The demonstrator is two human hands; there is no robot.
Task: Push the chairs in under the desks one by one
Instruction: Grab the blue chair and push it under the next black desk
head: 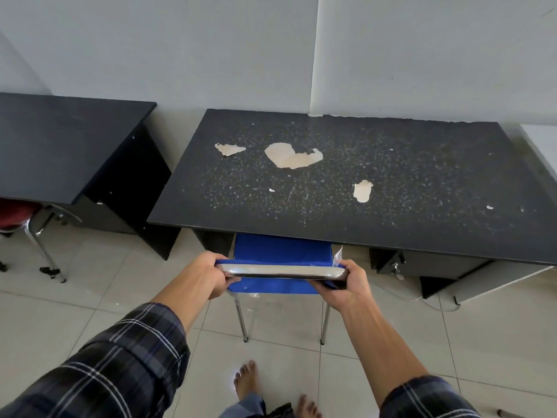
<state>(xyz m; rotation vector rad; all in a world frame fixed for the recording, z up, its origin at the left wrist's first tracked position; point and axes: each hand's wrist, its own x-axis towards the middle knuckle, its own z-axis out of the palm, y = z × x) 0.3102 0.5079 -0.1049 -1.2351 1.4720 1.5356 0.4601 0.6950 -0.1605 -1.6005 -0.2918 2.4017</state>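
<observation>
Both grips are clamped on the chrome top rail [283, 271] of the blue chair [281, 257]: the left hand [208, 274] wraps the rail's left end, the right hand [346, 282] its right end, fingers curled under the metal. The chair sits at 12 o'clock from the person, directly between the 2 hands, its seat partly beneath the front edge of the black surface [346, 182], while its 2 rear legs [241, 318] stand out on the tiled floor [90, 285]. The surface top is speckled and has pale peeled patches. At 9 o'clock a second black desk [60, 146] stands against the wall, with a red chair [15, 212] partly under it. Plaid sleeves cover both forearms' upper parts, and bare feet [245, 381] show at 6 o'clock.
</observation>
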